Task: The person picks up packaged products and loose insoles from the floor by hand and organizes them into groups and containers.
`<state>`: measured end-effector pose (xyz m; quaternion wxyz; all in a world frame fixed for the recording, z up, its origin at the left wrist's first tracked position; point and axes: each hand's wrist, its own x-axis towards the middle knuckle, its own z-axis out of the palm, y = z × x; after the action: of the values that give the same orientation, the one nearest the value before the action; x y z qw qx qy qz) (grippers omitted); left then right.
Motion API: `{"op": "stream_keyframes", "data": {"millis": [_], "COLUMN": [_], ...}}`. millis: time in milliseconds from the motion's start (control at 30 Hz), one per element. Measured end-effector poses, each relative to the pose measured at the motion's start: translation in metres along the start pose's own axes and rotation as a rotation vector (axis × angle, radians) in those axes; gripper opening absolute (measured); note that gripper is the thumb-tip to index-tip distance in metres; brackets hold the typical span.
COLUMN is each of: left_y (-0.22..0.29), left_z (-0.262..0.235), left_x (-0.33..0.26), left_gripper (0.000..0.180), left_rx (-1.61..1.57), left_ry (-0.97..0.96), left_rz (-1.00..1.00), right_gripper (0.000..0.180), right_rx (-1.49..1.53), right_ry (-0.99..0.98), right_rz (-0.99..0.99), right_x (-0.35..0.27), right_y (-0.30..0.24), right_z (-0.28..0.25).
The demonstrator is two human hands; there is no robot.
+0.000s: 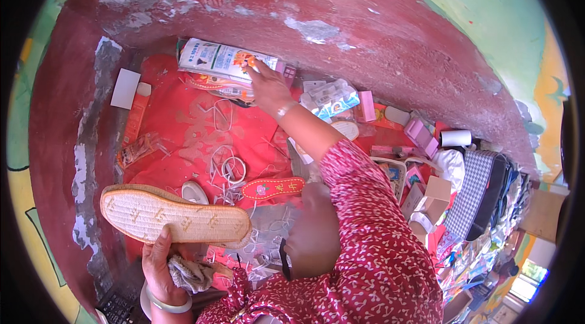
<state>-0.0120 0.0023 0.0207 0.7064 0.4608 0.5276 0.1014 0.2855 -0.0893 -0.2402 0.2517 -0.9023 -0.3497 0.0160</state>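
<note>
A pale, woven insole (177,214) with stitched yellow marks is gripped by my left hand (161,266), its thumb pressed on the near edge. It looks thick, and a second layer shows along its far edge. A crumpled grey-brown cloth (190,274) sits against the same hand's fingers. Farther off, my right arm is stretched forward, and my right hand (268,85) rests its fingertips on a white printed package (213,59). Those fingers look extended and apart, near an orange patch on the package. More flat packs lie under it.
A red embroidered insole (272,188) and loose white cords (228,168) lie on red cloth (177,123). Clear plastic packs (332,97), pink boxes (420,135), a cardboard box (436,196) and a checked bag (469,193) crowd the right. A peeling maroon wall (256,4) bounds the far side.
</note>
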Motion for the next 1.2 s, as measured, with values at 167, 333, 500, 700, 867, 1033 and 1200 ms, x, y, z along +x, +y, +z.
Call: {"op": "stream_keyframes", "data": {"millis": [167, 333, 500, 700, 867, 1033, 1200], "left_y": [-0.006, -0.010, -0.017, -0.028, -0.029, -0.029, -0.032], "left_z": [0.000, 0.009, 0.025, 0.036, 0.037, 0.044, 0.026], "left_x": [-0.007, -0.002, 0.000, 0.008, 0.013, 0.009, 0.014], "left_gripper": [0.028, 0.028, 0.025, 0.021, 0.021, 0.020, 0.018], "left_rx": [0.009, 0.071, 0.129, 0.154, 0.153, 0.167, 0.159], "left_ry": [-0.036, -0.066, -0.046, -0.076, -0.085, -0.041, -0.124], "left_rz": [-0.012, -0.001, 0.016, 0.024, 0.051, 0.052, 0.032], "right_gripper": [0.034, 0.049, 0.051, 0.046, 0.042, 0.064, 0.050], "right_rx": [0.056, 0.202, -0.292, -0.696, -0.464, -0.494, -0.678], "right_ry": [0.378, 0.465, 0.106, -0.232, -0.133, 0.007, -0.073], "right_rz": [0.214, 0.603, 0.583, 0.096, 0.267, 0.645, 0.561], "right_x": [-0.125, -0.239, -0.194, -0.142, -0.148, -0.201, -0.212], "right_y": [0.093, 0.196, 0.156, 0.179, 0.187, 0.193, 0.159], "right_z": [-0.050, -0.046, -0.095, -0.054, -0.097, -0.141, -0.127]}}
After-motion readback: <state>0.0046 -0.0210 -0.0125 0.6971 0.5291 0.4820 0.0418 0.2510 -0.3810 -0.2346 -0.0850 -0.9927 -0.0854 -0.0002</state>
